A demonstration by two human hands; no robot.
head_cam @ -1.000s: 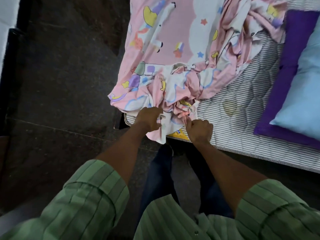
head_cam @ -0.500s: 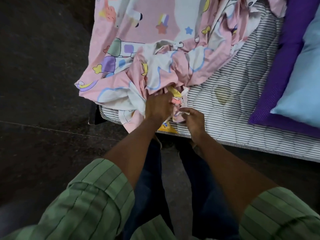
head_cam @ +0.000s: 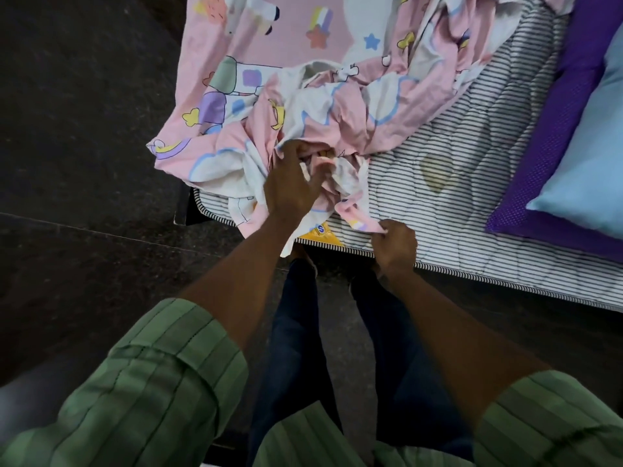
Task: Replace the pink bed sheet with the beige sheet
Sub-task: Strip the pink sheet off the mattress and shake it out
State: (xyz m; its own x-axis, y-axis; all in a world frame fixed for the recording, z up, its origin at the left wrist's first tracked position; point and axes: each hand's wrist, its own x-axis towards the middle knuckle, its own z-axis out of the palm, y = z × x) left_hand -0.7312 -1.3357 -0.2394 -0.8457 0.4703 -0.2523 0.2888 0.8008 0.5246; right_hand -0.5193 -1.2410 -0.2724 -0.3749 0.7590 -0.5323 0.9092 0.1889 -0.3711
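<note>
Striped mattress (head_cam: pixel 472 183) runs from lower left to upper right of the head view, its near edge along the person's legs; most of the right half lies bare. Pink bed sheet (head_cam: pixel 269 79) covers the left portion only, flat at the top and bunched into 1 crumpled heap at the near left corner, part of it hanging over the mattress edge toward the dark floor (head_cam: pixel 67 163). Purple pillow (head_cam: pixel 553 136) and light blue pillow (head_cam: pixel 593 156) sit at the far right, well apart from the heap. No beige sheet in view. Left hand (head_cam: pixel 291 187) is pressed into the heap, fingers spread and partly buried; cannot tell if it is clamped on cloth. Right hand (head_cam: pixel 394 246) is clenched on a thin pink tail of the sheet at the mattress edge. Heap lies ahead and left of both hands; left hand is nearer. Judgement: removal is partly done; gathering likely proceeds toward the upper left.
</note>
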